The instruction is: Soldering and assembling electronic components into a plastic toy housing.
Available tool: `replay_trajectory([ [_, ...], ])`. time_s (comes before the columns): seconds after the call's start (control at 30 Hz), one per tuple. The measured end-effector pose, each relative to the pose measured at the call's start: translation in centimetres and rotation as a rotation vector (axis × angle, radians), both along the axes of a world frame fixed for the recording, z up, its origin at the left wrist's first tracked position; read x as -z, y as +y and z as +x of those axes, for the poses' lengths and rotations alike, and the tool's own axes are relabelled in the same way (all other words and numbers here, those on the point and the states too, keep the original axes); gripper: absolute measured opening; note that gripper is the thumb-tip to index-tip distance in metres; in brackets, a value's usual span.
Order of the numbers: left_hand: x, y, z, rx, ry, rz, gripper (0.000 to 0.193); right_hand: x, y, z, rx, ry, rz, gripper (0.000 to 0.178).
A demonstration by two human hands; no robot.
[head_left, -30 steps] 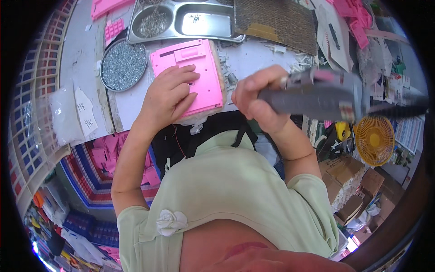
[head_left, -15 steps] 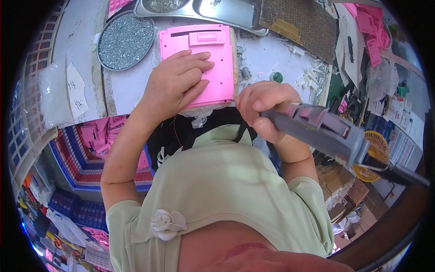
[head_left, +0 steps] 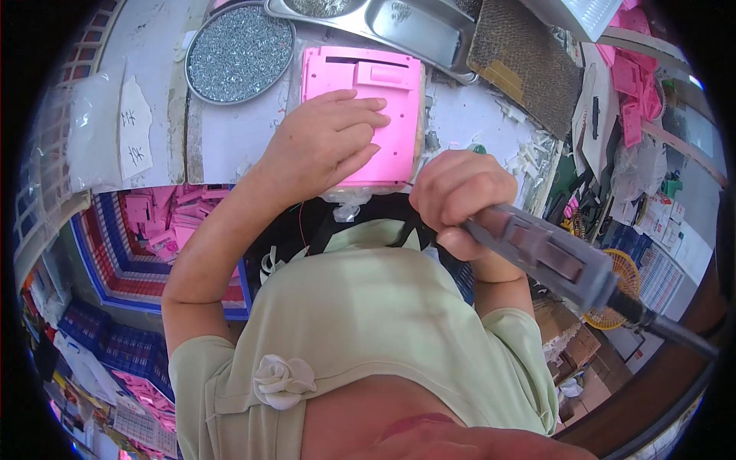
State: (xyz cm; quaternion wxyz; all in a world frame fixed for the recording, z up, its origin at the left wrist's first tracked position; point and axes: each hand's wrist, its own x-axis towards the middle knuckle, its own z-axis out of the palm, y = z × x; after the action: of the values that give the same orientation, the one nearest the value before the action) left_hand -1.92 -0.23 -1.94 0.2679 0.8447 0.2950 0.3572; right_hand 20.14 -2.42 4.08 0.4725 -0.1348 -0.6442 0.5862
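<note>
My left hand lies flat, fingers spread, on the pink panel at the worktop edge. Right hand, fist tight on the driver, has dropped closer to the panel's near corner vs 1 s ago; prob. lining up a screw. Screw dish sits beyond.

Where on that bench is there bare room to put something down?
One bare white strip lies below the round tray of screws, left of the pink panel under the left hand. Right of the panel is crowded: white bits, a brown mat, pink parts.
</note>
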Motion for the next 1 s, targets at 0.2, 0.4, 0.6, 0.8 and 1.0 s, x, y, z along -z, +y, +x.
replay_trajectory([
  [0.2, -0.2, 0.2, -0.1, -0.006, 0.009, 0.029, 0.015, 0.5, -0.8, 0.5, 0.103, -0.037, -0.062, 0.025],
  [0.4, -0.7, 0.1, -0.4, 0.011, 0.024, 0.009, 0.015, -1.4, -1.5, 1.1, 0.119, 0.112, -0.202, 0.027],
  [0.6, -4.8, -5.3, 1.0, -0.060, -0.026, -0.371, 0.008, -3.5, -2.1, 2.0, 0.036, 0.302, -0.175, 0.026],
  [0.8, -5.2, -8.5, 2.9, 0.087, -0.348, -1.261, 0.009, -4.1, -2.6, 3.4, -0.196, 0.318, -0.083, 0.029],
  [1.0, -4.6, -9.2, 4.1, 0.144, -0.396, -1.099, 0.018, -3.7, -3.7, 4.5, -0.170, 0.289, -0.087, 0.031],
])
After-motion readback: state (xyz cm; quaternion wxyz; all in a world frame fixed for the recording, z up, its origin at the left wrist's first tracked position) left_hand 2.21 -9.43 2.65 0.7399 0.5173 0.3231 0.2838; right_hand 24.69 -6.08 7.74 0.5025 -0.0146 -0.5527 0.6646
